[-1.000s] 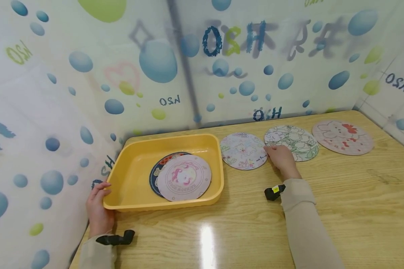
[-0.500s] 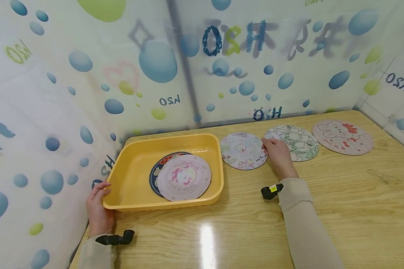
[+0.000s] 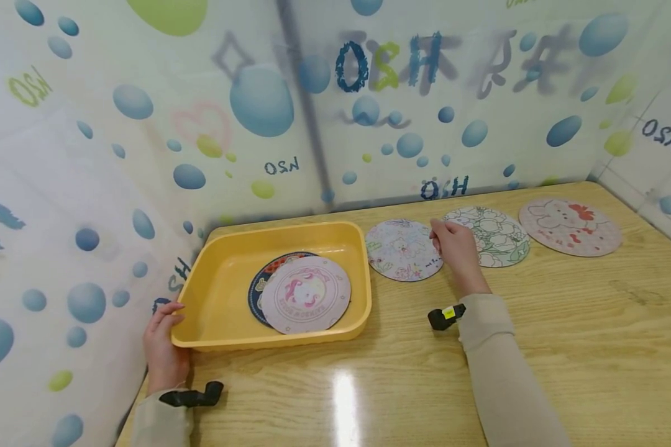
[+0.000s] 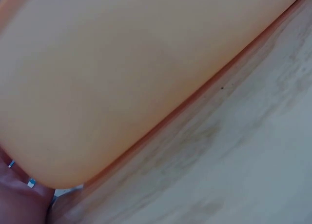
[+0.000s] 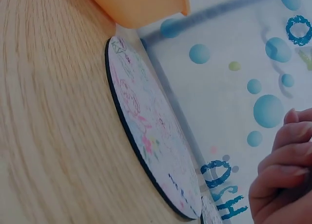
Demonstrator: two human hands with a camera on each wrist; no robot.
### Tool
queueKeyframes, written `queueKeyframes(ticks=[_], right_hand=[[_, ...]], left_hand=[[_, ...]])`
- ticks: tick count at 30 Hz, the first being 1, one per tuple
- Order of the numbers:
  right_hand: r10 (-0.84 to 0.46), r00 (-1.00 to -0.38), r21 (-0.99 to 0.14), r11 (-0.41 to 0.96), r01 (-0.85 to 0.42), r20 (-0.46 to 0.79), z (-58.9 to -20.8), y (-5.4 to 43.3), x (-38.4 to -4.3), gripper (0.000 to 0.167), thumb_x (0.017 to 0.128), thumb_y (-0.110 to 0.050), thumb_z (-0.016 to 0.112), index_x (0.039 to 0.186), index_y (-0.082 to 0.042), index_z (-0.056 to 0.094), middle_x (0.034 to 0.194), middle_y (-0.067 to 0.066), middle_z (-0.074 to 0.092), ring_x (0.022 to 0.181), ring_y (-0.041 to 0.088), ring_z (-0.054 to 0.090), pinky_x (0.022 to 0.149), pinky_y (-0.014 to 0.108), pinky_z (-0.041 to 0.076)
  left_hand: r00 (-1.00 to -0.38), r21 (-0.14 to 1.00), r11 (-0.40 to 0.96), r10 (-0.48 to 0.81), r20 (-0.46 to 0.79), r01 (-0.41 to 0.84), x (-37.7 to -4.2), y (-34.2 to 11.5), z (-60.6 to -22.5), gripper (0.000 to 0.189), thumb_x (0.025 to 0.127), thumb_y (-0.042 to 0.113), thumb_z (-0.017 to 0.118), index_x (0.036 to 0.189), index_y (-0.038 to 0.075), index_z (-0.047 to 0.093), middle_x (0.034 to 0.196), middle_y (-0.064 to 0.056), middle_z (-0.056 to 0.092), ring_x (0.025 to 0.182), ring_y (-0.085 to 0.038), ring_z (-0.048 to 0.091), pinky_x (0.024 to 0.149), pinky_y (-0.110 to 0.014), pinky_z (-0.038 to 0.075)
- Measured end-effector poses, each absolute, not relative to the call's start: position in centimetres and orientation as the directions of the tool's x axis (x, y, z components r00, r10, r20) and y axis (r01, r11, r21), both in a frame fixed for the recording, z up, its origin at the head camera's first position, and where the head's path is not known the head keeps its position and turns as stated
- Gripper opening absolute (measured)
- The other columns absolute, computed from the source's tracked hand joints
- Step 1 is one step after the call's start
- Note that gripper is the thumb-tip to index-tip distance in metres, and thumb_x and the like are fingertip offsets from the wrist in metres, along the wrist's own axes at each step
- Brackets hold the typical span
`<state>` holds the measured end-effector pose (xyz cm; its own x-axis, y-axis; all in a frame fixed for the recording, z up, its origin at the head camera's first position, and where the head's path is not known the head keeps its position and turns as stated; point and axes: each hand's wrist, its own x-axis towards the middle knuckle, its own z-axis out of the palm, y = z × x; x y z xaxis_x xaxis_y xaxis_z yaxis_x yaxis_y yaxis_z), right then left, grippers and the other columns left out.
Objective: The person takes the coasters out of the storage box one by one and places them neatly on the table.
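Note:
My left hand (image 3: 164,347) grips the yellow plastic tray (image 3: 218,340) at its front left corner, fingertips over the rim. Inside, a pink round mouse pad (image 3: 307,295) overlaps a dark blue one (image 3: 255,303). Held above the table, my right hand (image 3: 457,251) has its fingers curled with nothing between them. It is between a white doodle-print mouse pad (image 3: 402,248), whose thin black edge shows in the right wrist view, and a green floral mouse pad (image 3: 494,239), partly covering the latter. The left wrist view shows mostly the tray's outer wall (image 4: 122,77).
A pink mouse pad with a rabbit print (image 3: 570,230) lies farther right on the wooden table (image 3: 414,385). Behind and left, a bubble-print curtain (image 3: 341,143) borders the table's edge. Black wrist cameras stick out from both sleeves.
My right hand has moved left and slightly away from me, from the edge of the floral mouse pad towards the doodle-print one. The left hand, tray and mouse pads have stayed put.

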<state>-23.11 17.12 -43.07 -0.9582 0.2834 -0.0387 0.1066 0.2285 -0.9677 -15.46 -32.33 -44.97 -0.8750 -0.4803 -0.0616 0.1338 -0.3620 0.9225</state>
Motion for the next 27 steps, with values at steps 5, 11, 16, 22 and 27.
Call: queueKeyframes(ticks=[5,11,16,22,27], right_hand=[[0.256,-0.966,-0.978,0.193,0.076,-0.024,-42.7,16.7,-22.9,0.052,0.085,-0.054,0.043,0.088,-0.003,0.055,0.062,0.002,0.044,0.057,0.017,0.038,0.054,0.029,0.033],[0.243,-0.970,-0.984,0.173,0.042,0.001,-42.4,16.3,-22.6,0.053,0.085,-0.054,0.045,0.087,-0.002,0.055,0.062,0.002,0.043,0.053,0.016,0.036,0.051,0.028,0.033],[0.232,-0.972,-0.982,0.187,0.012,0.032,-42.2,16.0,-22.7,0.054,0.084,-0.055,0.046,0.084,-0.002,0.055,0.061,0.003,0.043,0.052,0.017,0.036,0.051,0.029,0.033],[0.220,-0.974,-0.979,0.203,-0.008,0.054,-41.7,15.5,-22.8,0.047,0.087,-0.050,0.046,0.082,-0.004,0.055,0.061,0.003,0.044,0.052,0.017,0.037,0.049,0.029,0.033],[0.186,-0.980,-0.977,0.213,-0.027,0.068,-41.1,14.8,-22.6,0.054,0.084,-0.055,0.046,0.082,-0.002,0.055,0.058,0.002,0.044,0.049,0.015,0.035,0.045,0.028,0.031]], left_hand=[[-0.872,0.921,-0.365,-0.485,-0.065,0.134,-15.6,-32.4,-45.1,0.018,0.088,0.000,0.041,0.093,-0.001,0.059,0.126,-0.008,0.042,0.111,-0.021,0.040,0.084,-0.023,0.044],[-0.874,0.922,-0.360,-0.482,-0.056,0.139,-15.6,-32.5,-45.2,0.018,0.088,0.000,0.041,0.092,-0.001,0.059,0.128,-0.009,0.042,0.113,-0.021,0.039,0.084,-0.022,0.045],[-0.880,0.928,-0.345,-0.474,-0.042,0.141,-15.5,-32.5,-45.1,0.018,0.089,0.001,0.041,0.093,-0.001,0.059,0.128,-0.009,0.041,0.112,-0.020,0.040,0.084,-0.022,0.044],[-0.879,0.925,-0.353,-0.475,-0.047,0.141,-15.5,-32.4,-45.1,0.018,0.088,0.001,0.042,0.093,-0.001,0.059,0.126,-0.008,0.042,0.110,-0.021,0.041,0.085,-0.023,0.044],[-0.878,0.925,-0.354,-0.476,-0.053,0.136,-15.5,-32.5,-45.1,0.018,0.089,0.001,0.042,0.094,-0.001,0.059,0.126,-0.007,0.042,0.110,-0.021,0.040,0.085,-0.023,0.044]])
